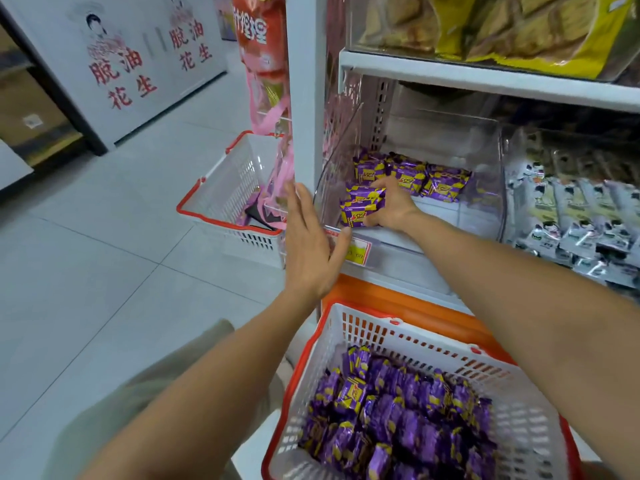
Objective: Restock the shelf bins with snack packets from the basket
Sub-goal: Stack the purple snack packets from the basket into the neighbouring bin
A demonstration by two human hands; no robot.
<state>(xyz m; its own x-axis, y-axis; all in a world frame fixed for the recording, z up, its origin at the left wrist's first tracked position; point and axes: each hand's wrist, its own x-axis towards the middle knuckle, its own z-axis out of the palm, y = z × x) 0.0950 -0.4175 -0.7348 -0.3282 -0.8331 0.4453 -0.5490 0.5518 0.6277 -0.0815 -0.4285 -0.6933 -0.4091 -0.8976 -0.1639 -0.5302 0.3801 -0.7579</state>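
Note:
A white basket with a red rim [349, 318] stands below me, filled with several purple-and-yellow snack packets [398, 414]. Above it is a clear plastic shelf bin [481, 174] with a few of the same packets [412, 174] along its back. My right hand [393, 206] reaches into the bin and grips a small stack of purple packets [362, 206] near its front left corner. My left hand [310, 247] is held flat with straight fingers against the outside of the bin's front left edge, holding nothing.
A second white-and-red basket [221, 199] with pink bags sits on the tiled floor left of the shelf post. The neighbouring bin [571, 216] to the right holds grey-and-white packets. A shelf above carries yellow bags [502, 26]. A yellow price tag [358, 251] hangs on the shelf edge.

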